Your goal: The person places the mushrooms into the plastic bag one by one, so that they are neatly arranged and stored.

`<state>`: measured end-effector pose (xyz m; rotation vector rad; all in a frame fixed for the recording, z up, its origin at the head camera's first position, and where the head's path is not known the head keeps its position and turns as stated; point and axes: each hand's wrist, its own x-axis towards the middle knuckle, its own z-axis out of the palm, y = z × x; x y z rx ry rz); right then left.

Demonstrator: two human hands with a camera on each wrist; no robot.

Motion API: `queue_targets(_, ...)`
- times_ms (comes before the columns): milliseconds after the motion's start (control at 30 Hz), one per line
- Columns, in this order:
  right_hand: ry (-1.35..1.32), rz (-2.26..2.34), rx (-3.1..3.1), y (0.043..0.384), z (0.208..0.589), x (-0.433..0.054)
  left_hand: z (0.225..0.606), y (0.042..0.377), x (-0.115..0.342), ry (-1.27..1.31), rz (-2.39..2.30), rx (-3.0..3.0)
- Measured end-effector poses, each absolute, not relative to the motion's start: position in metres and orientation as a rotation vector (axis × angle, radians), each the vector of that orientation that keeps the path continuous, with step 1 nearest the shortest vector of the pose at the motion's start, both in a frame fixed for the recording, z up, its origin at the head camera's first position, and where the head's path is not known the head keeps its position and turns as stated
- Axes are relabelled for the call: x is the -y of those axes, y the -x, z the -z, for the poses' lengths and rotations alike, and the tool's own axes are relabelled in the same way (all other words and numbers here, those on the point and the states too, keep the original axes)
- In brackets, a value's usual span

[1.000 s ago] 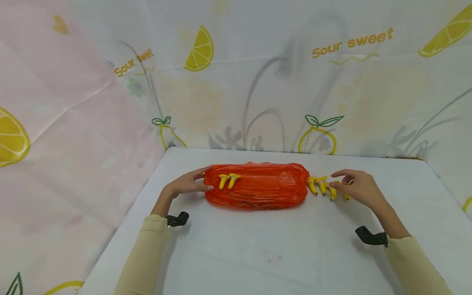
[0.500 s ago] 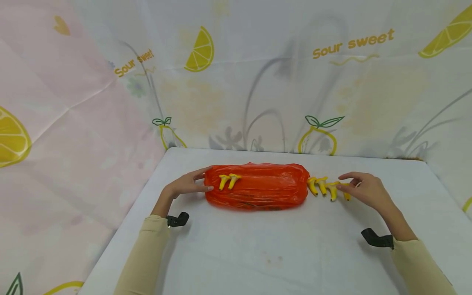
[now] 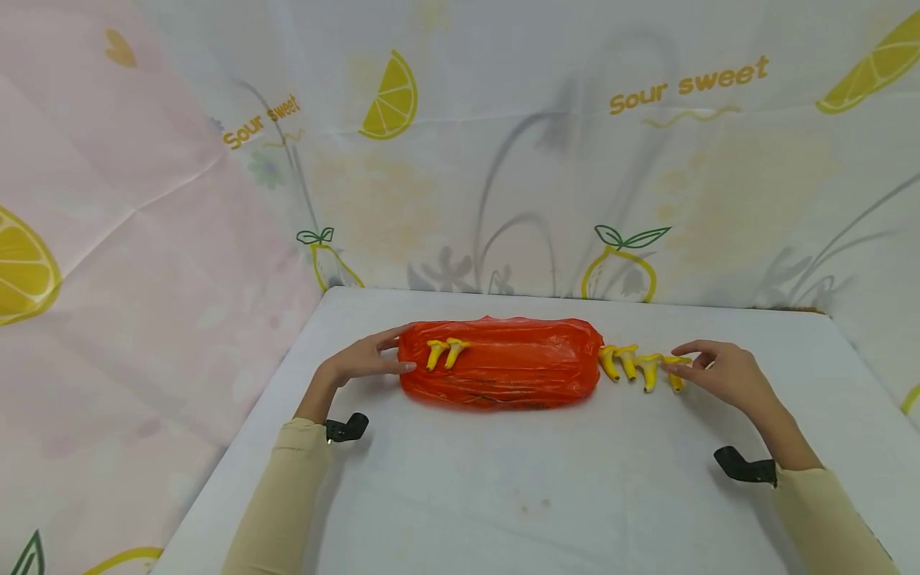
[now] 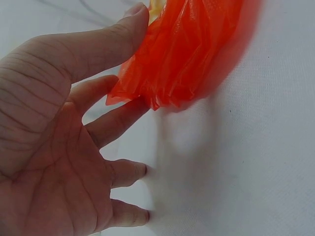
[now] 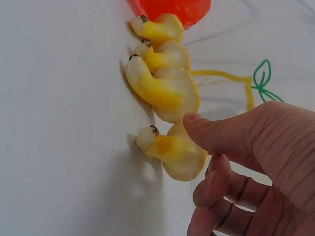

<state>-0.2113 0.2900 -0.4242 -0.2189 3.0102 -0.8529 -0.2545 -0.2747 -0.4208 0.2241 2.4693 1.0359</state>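
Observation:
A long red plastic-wrapped bundle (image 3: pixel 525 359) lies across the table. My left hand (image 3: pixel 366 357) grips its left end, thumb at the front and fingers at the back. In the left wrist view, the thumb and two fingers (image 4: pixel 120 120) touch the crinkled red plastic (image 4: pixel 177 59). Two small yellow mushrooms (image 3: pixel 454 353) lie on top of the bundle. Several more form a row at its right end. My right hand (image 3: pixel 726 373) is at the outermost mushroom (image 5: pixel 177 152), its thumb over the cap's edge, thumb and index finger apart.
The other mushrooms (image 5: pixel 165 91) of the row lie close together beside the bundle's right end. A white table (image 3: pixel 503 495) carries everything. Behind it hangs a lemon-printed cloth (image 3: pixel 460 160). Black wrist cameras (image 3: pixel 743 465) sit on both wrists.
My right hand has moved rightward along the row, from the inner mushrooms to the outermost one, uncovering the third. My left hand and the red bundle have stayed in place.

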Motion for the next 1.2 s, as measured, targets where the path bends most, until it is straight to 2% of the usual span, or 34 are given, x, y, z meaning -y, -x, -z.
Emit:
queue_targets(667,0.206,0.866,-3.042,0.210,0.430,-0.295,0.421,0.254,0.275,-0.226,-1.040,-2.465)
queue_targets(1200,0.266,0.886,-3.124,0.201,0.410,-0.289,0.422,0.255,0.276,-0.267,-1.039,-2.463)
